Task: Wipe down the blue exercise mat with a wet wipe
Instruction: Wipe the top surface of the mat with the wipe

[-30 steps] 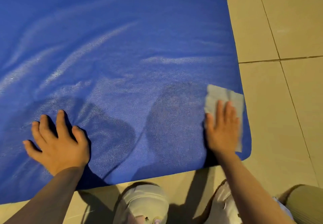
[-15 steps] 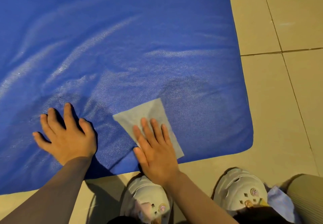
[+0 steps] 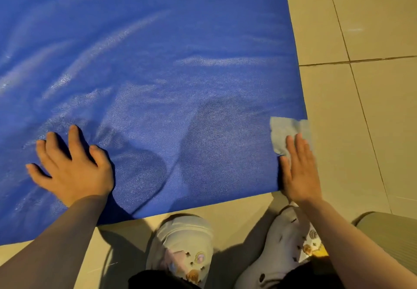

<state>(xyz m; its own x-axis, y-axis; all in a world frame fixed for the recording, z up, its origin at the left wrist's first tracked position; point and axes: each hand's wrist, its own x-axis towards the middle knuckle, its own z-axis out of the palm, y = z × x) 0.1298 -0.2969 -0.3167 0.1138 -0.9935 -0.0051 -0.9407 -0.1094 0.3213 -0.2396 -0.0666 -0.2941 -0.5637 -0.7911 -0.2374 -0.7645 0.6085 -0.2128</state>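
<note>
Wiping the near right corner of the blue exercise mat (image 3: 158, 74), with the wet wipe (image 3: 286, 131) pinned flat under the right hand (image 3: 300, 171). Pressing with straight fingers laid side by side, palm down, not curling round the wipe; part of the wipe showing crumpled ahead of the fingertips and reaching out to the mat's right edge, perhaps just over it onto the beige tiled floor (image 3: 361, 119). Bracing the mat with the left hand (image 3: 72, 166), fingers spread and flat on the blue surface near its front edge. Hands lying well apart, each near one end of the visible front strip.

Judging by pale, shiny streaks across the middle and far parts of the mat, working somewhere midway through the wiping, though how much remains untouched cannot be told. Calling next, probably, for a sweep back leftward along the front strip or further up the right edge, keeping the palm flat so the wipe does not bunch, and keeping the other hand down so the rippled mat does not slide.

Lying flat on the floor, rippled in places, long axis seemingly running away to the upper left, out of view; the rounded near right corner hidden under the hand, just ahead of two pale clogs (image 3: 182, 243).
</note>
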